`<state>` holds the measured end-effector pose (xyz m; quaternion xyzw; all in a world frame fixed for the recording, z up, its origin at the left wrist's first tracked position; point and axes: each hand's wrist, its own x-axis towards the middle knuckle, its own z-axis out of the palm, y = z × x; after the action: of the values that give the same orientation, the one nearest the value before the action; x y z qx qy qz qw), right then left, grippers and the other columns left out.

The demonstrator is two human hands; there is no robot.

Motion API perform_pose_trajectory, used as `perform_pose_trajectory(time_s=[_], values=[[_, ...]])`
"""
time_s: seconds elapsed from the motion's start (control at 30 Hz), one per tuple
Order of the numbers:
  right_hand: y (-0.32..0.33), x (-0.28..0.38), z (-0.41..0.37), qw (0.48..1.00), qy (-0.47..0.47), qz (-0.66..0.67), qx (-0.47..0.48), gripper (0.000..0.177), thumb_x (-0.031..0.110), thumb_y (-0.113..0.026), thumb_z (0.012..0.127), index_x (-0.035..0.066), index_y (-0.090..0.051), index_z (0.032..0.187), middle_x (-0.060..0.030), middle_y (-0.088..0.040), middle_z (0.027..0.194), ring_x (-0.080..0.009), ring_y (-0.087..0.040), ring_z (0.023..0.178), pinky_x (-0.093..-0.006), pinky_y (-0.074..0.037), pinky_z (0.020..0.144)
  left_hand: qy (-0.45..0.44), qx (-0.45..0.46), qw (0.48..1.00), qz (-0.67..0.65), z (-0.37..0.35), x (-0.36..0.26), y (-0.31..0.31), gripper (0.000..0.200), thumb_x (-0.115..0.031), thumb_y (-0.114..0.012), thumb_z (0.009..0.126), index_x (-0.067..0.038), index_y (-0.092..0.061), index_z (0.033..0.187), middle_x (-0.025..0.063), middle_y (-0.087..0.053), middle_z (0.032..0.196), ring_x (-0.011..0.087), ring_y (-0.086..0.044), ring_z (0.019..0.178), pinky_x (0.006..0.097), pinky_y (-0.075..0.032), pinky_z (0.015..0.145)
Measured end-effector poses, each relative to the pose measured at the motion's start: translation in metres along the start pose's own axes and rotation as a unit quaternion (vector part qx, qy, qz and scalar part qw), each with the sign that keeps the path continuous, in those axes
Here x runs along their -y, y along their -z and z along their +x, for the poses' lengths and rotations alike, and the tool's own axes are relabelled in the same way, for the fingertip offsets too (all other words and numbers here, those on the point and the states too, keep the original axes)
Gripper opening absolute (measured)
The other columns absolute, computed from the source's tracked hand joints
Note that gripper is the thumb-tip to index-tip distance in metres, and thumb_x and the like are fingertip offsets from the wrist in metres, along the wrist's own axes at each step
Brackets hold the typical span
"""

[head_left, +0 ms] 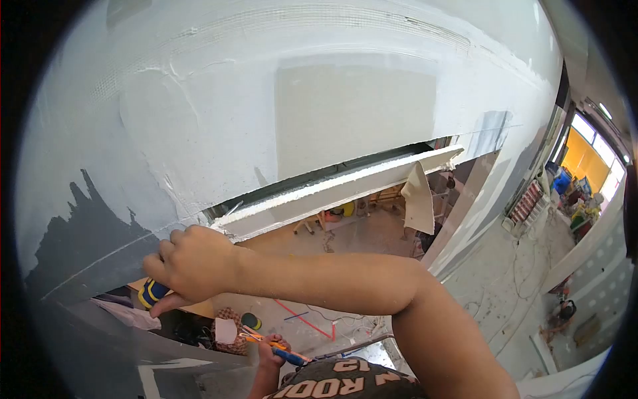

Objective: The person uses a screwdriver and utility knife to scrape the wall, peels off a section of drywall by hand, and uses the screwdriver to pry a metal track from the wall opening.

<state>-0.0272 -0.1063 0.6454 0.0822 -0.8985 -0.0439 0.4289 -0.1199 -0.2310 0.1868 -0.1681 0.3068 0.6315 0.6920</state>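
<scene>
My right hand [193, 263] reaches across to the left and is closed round a blue and yellow tool handle [153, 292], close to the lower edge of the grey-white plasterboard wall [232, 126]. The tool's working end is hidden. Just beyond my knuckles, a cut plasterboard strip [325, 199] hangs tilted out of a long dark opening, with a torn flap of paper [419, 199] at its right end. Low in view near my body, my left hand [269, 349] grips a blue and orange tool [289, 354]. A scored line runs along the wall's dark patch.
Below lies a dusty floor [492, 292] with cables and a red strip [302, 319]. A green container [251, 320] stands near a patterned bag [229, 332]. At the right, a passage holds a stacked red-and-white pile [528, 201] and blue items [561, 179].
</scene>
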Motion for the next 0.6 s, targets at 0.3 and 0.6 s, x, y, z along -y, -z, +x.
perform_pose_trajectory(time_s=[0.3, 0.6], values=[[0.001, 0.007, -0.018, 0.993, 0.076, 0.008, -0.089, 0.070, 0.076, -0.062, 0.071, 0.006, -0.057, 0.077, -0.0074, -0.053, 0.067, -0.0235, -0.055, 0.061, -0.0343, -0.042, 0.050, -0.045, 0.036, 0.993, 0.103, -0.040, 0.006, -0.063, 0.016, -0.018, -0.058, 0.089, -0.007, -0.051, 0.080, 0.0046, -0.051, 0.072, 0.0188, -0.049, 0.061, 0.0330, -0.045, 0.057], [0.002, 0.017, -0.030, 0.979, 0.153, 0.013, -0.138, 0.069, 0.076, -0.066, 0.067, 0.009, -0.052, 0.074, -0.0051, -0.049, 0.069, -0.0221, -0.052, 0.062, -0.0334, -0.039, 0.049, -0.095, 0.191, 0.971, 0.109, -0.091, 0.048, -0.280, 0.015, -0.024, -0.056, 0.097, -0.009, -0.059, 0.098, 0.0077, -0.064, 0.094, 0.0198, -0.056, 0.075, 0.0351, -0.048, 0.063]])
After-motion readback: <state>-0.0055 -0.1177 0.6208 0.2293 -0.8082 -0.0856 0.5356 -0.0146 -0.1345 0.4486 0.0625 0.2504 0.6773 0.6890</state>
